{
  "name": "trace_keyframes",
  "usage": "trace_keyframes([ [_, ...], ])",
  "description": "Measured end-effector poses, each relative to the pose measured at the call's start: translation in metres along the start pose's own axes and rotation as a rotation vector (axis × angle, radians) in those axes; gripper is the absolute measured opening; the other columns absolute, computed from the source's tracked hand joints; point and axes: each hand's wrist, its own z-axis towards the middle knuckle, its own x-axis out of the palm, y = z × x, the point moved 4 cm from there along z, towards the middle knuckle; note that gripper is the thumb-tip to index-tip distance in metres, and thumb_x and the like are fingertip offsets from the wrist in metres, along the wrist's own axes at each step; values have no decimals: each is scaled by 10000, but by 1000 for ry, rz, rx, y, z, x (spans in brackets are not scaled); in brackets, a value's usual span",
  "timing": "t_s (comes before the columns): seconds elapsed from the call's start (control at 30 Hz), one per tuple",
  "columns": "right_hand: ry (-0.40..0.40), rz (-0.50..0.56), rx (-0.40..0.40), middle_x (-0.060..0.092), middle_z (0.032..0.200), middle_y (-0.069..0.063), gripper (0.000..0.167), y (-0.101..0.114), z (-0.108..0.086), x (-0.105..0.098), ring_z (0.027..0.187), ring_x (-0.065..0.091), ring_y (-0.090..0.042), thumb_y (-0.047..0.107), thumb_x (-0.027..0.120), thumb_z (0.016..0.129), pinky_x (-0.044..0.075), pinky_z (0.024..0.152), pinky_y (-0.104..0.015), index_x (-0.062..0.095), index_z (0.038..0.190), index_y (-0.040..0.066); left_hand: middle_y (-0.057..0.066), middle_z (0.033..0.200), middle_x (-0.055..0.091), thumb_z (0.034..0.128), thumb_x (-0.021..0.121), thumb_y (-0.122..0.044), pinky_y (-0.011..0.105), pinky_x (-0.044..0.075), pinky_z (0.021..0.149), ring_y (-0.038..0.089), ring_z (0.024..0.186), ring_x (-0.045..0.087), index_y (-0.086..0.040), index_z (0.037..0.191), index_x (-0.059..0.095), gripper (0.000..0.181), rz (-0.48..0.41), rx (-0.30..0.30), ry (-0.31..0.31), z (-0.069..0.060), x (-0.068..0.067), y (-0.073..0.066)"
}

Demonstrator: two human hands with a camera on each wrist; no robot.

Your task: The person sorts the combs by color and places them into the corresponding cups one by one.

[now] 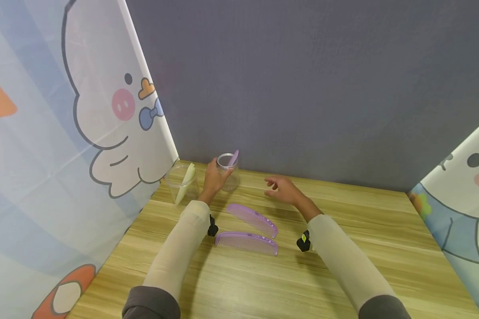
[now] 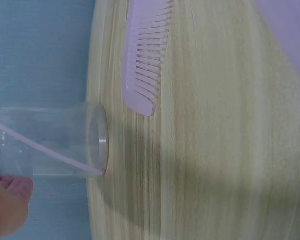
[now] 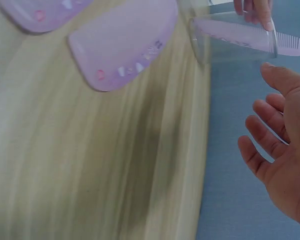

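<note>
Sleeves (image 1: 175, 259) nearest us. Left hand (image 1: 214, 178) grips upright jar (image 1: 232, 182) near table's (image 1: 367, 230) back edge, likely steadying it; comb (image 1: 233, 158) leans inside. Right hand (image 1: 283, 190) loosely curved, holding nothing. Two more combs (image 1: 246, 239) nearer left edge.

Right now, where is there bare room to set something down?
Bare tabletop lies right of the right sleeve, and between both sleeves nearer than the two flat purple combs. Crowded: far left, where two clear containers and the left hand cluster.
</note>
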Motion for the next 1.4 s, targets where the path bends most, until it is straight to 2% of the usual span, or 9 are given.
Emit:
trace_keyframes([
  [0.17, 14, -11, -23, 707, 1140, -176, 512, 0, -6, 10, 990, 651, -270, 194, 717, 955, 553, 863, -451, 576, 1381, -53, 328, 1351, 547, 907, 775, -259, 556, 423, 1120, 470, 1292, 520, 121, 1421, 439, 723, -39, 20, -21, -2, 0, -1],
  [0.27, 31, -3, -2, 709, 1094, -134, 461, 0, -9, 17, 955, 640, -225, 215, 729, 946, 551, 821, -410, 625, 1322, -29, 329, 1326, 556, 903, 772, -312, 550, 446, 1092, 475, 1260, 535, 119, 1401, 456, 731, -41, 29, -39, -3, -1, -2],
  [0.43, 55, -7, 38, 703, 1029, -68, 363, -1, -16, 27, 927, 631, -170, 252, 756, 924, 546, 811, -356, 679, 1191, 19, 321, 1358, 543, 905, 769, -327, 550, 440, 1105, 470, 1284, 525, 103, 1436, 433, 761, -44, 5, -22, -2, -1, 0],
  [0.5, 58, -23, 32, 699, 989, -45, 330, 0, -19, 29, 905, 627, -152, 262, 772, 909, 540, 805, -338, 680, 1133, 38, 316, 1392, 524, 912, 767, -299, 552, 422, 1131, 462, 1317, 509, 96, 1466, 406, 770, -41, -17, 4, -1, 0, 1],
  [0.83, 78, -74, -8, 619, 817, 28, 309, -1, -34, 42, 733, 529, -75, 290, 844, 832, 481, 692, -262, 629, 937, 95, 297, 1381, 533, 920, 766, -296, 538, 450, 1106, 440, 1299, 527, 95, 1455, 415, 750, -11, -11, 9, -1, 0, 2],
  [0.97, 89, -61, -3, 604, 790, 42, 311, -4, -39, 49, 709, 509, -63, 283, 857, 815, 461, 673, -235, 634, 925, 98, 318, 1391, 521, 926, 756, -303, 553, 437, 1117, 463, 1308, 513, 101, 1461, 409, 755, -32, -5, 8, -2, -1, 1],
  [1.13, 99, -55, -19, 626, 812, 35, 354, -4, -43, 56, 720, 520, -55, 289, 851, 805, 483, 693, -232, 659, 1005, 69, 320, 1356, 536, 919, 754, -361, 544, 454, 1094, 464, 1273, 527, 102, 1431, 437, 760, -44, 24, -18, -3, -4, -1],
  [1.27, 109, -62, -29, 625, 838, 23, 436, -3, -46, 63, 745, 524, -64, 332, 870, 784, 496, 704, -242, 664, 1040, 47, 336, 1394, 512, 923, 755, -315, 566, 425, 1124, 478, 1315, 501, 113, 1457, 403, 770, -46, 12, -1, -1, -3, 0],
  [1.4, 115, -86, -19, 602, 851, 27, 467, -2, -49, 68, 761, 513, -77, 375, 890, 748, 477, 696, -248, 656, 1019, 75, 320, 1403, 513, 933, 748, -308, 551, 433, 1122, 460, 1324, 504, 107, 1462, 392, 761, -5, 4, 8, 0, -2, 0],
])
